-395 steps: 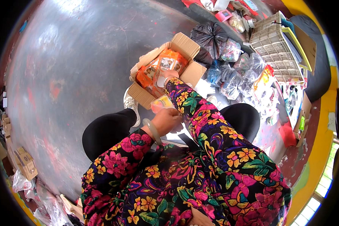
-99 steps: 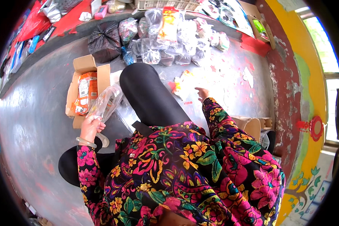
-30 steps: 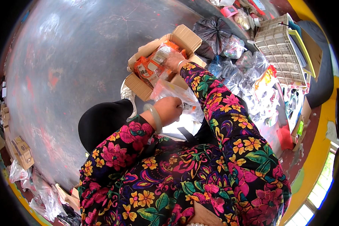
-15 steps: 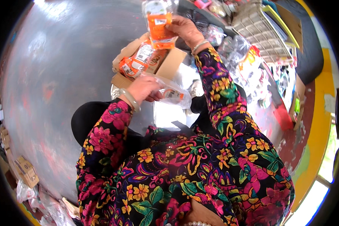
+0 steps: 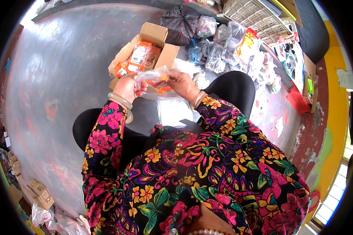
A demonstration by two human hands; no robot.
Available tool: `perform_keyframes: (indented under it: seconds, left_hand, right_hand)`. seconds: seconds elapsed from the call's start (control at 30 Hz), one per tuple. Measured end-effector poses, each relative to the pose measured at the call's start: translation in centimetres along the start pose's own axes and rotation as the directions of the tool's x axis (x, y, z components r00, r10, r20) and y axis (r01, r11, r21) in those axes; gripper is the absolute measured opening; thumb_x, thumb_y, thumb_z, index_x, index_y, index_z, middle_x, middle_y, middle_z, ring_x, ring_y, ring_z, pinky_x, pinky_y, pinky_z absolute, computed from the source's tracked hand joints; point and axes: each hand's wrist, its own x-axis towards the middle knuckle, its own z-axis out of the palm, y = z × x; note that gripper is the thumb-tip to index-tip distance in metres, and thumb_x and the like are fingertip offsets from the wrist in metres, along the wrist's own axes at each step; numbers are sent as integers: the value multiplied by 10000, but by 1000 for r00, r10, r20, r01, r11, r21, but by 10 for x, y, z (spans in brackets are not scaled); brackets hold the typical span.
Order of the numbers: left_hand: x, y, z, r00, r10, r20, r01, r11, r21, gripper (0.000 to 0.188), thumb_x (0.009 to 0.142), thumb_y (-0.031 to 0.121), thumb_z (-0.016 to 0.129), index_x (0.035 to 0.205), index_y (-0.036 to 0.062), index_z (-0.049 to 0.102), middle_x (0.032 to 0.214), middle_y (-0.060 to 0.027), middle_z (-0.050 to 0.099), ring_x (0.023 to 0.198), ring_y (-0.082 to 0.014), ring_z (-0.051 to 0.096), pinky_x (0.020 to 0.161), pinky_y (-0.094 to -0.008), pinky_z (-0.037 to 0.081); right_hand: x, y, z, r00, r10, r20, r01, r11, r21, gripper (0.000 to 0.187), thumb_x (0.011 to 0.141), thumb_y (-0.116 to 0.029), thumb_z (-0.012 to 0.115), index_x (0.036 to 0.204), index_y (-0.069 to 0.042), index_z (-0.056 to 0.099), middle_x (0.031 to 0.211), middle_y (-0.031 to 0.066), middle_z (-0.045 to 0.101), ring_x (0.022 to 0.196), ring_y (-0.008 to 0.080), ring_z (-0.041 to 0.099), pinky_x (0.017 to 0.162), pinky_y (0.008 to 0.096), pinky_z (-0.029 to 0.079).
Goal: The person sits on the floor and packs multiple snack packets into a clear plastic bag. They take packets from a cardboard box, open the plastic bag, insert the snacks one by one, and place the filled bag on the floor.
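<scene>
Lowered since half a second ago, when it was raised above the open brown cardboard box (image 5: pixel 154 33) with a glossy orange plastic packet (image 5: pixel 155 83), the right hand (image 5: pixel 182 84) now sits opposite the left hand (image 5: pixel 126 87), just off the box's near side. Stretched between the two is a crinkled, clear plastic bag (image 5: pixel 154 74), with the packet's orange showing at and below it; whether the packet is inside the bag or behind it, I cannot tell. On the left, the grip curls closed around that end of the bag. On the right, the grip is a pinch of thumb and fingers at the packet's edge; whether it also catches the bag's film is unclear.

Inside the box lie more orange printed packets (image 5: pixel 139 55). Beyond its right flap stands a knotted black plastic sack (image 5: pixel 180 24), and farther right of the box is a heap of filled, clear plastic bags (image 5: pixel 216 58). Nearer the person than the box, a flat white sheet (image 5: pixel 174 112) lies on the scuffed grey floor (image 5: pixel 68 84).
</scene>
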Motion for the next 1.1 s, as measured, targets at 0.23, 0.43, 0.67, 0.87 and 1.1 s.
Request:
perform_keyframes:
  seconds: [0.23,0.43,0.67,0.87,1.1]
  left_hand:
    - [-3,5,-6,993,68,-101,-63,997,53,214,818,184,513,981,56,563,648,-44,577,539,-124,549,455,-210,401]
    - [-10,8,4,998,61,-26,-57,991,120,166,817,189,519,899,56,574,629,-35,573,536,-114,546,454,-208,400]
    - [-12,5,7,998,-29,62,18,986,164,162,817,202,509,855,60,577,645,-29,581,546,-106,543,475,-198,402]
    - [-15,5,4,991,-55,124,41,992,118,150,820,198,523,850,59,573,668,-31,586,576,-107,548,509,-204,410]
    - [-19,7,5,990,-34,137,25,997,68,133,817,187,530,831,59,563,655,-27,578,568,-111,546,497,-206,410]
  right_hand:
    - [12,22,6,978,55,200,72,814,-576,184,778,-174,564,883,-31,612,778,178,617,745,302,605,656,366,477]
    - [20,28,29,940,54,336,225,642,-733,148,738,-102,505,769,-7,614,762,190,610,739,338,595,660,400,470]
    - [44,53,61,936,-27,350,268,699,-663,155,735,-109,499,785,-6,603,769,190,611,742,331,601,667,386,472]
    - [44,50,54,946,131,297,148,641,-753,167,735,-99,501,830,-15,610,834,189,604,811,325,594,682,392,474]
    - [49,42,54,952,165,257,115,586,-802,198,764,-99,469,889,-49,615,887,186,597,836,322,592,711,388,479]
